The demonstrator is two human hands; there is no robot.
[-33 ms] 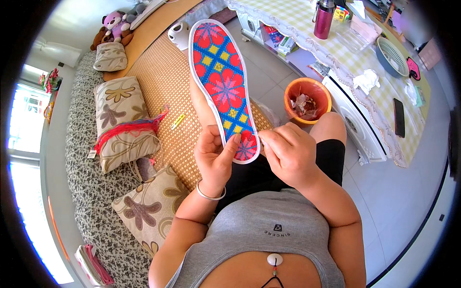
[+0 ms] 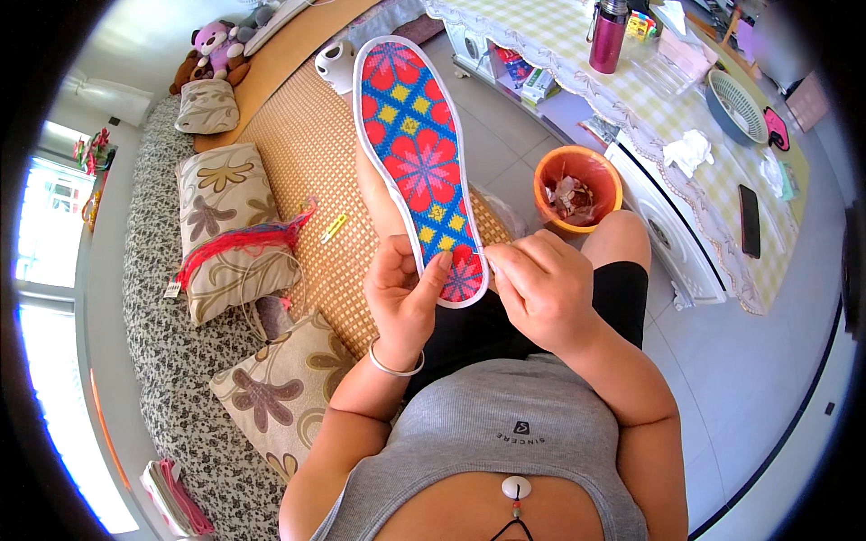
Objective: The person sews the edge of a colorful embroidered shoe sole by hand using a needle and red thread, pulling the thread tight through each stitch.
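An embroidered insole [image 2: 421, 167] with red and pink flowers, blue lattice, yellow diamonds and a white edge stands tilted up before me. My left hand [image 2: 406, 293] is closed on its lower end, thumb on the patterned face and fingers behind. At the insole's lower right edge, my right hand [image 2: 548, 288] is closed in a pinch. A fine pale sliver shows at those fingertips, too small to name. The insole's back is hidden.
Left of me, red and blue thread [image 2: 244, 242] lies across a patterned cushion [image 2: 216, 185]. A yellow cutter [image 2: 335, 227] rests on the woven mat [image 2: 302, 135]. To the right are an orange bin [image 2: 545, 206] and a cloth-covered table [image 2: 663, 117] bearing a flask [image 2: 608, 41], basket [image 2: 735, 108] and phone [image 2: 750, 221].
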